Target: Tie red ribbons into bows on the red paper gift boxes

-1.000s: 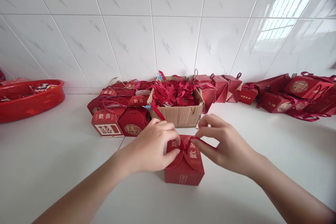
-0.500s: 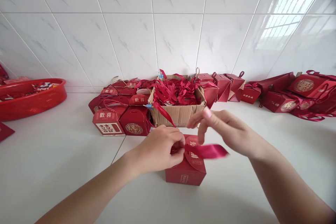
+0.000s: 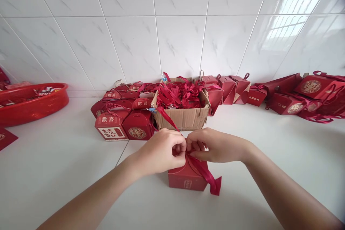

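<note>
A small red gift box (image 3: 187,180) with gold print stands on the white tabletop under both my hands. Across its top runs a dark red ribbon (image 3: 206,174), one end hanging over the right front side. My left hand (image 3: 165,152) is closed at the top of the box, thumb and fingers pinching the ribbon. Close against it, my right hand (image 3: 212,145) also pinches the ribbon, its fingertips almost meeting the left ones. The spot where the ribbon passes through or crosses is hidden by my fingers.
Behind the box stands a cardboard carton (image 3: 179,118) heaped with red ribbons (image 3: 179,93). Finished-looking red boxes (image 3: 138,124) cluster to its left. More red boxes (image 3: 228,88) line the wall at right, beside a pile (image 3: 309,86). A red basin (image 3: 35,106) holds packets at far left.
My right hand has come down and left from above the box to pinch the ribbon beside my left hand. The ribbon's loose end has dropped over the box's right side.
</note>
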`<action>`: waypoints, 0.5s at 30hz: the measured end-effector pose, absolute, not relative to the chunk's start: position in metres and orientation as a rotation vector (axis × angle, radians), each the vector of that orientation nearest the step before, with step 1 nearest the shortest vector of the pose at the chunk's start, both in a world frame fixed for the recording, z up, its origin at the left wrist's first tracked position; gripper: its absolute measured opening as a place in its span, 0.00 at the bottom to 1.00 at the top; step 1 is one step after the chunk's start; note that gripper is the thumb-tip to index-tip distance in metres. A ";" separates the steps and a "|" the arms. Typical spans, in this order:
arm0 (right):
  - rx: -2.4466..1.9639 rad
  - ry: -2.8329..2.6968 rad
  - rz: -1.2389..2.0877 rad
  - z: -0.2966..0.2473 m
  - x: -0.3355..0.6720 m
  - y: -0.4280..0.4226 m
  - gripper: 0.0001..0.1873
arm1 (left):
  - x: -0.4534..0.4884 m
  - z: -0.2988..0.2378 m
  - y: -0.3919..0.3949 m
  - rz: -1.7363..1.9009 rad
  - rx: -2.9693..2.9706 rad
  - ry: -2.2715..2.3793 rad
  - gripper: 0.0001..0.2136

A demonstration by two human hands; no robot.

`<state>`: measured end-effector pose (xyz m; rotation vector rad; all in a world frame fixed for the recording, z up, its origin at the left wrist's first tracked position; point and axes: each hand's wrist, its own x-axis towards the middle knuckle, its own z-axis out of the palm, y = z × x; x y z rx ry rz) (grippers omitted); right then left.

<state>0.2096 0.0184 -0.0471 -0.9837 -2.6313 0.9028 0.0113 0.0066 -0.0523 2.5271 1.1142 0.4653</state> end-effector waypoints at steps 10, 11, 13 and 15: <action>-0.970 -2.649 0.776 -0.051 0.208 0.014 0.04 | 0.009 -0.047 0.003 0.421 2.379 1.151 0.05; -0.985 -2.643 0.774 -0.051 0.207 0.014 0.03 | 0.009 -0.047 0.003 0.420 2.355 1.156 0.05; -1.008 -2.633 0.787 -0.050 0.206 0.014 0.03 | 0.010 -0.046 0.003 0.428 2.323 1.160 0.05; -1.019 -2.628 0.800 -0.050 0.206 0.015 0.03 | 0.010 -0.045 0.003 0.435 2.296 1.152 0.05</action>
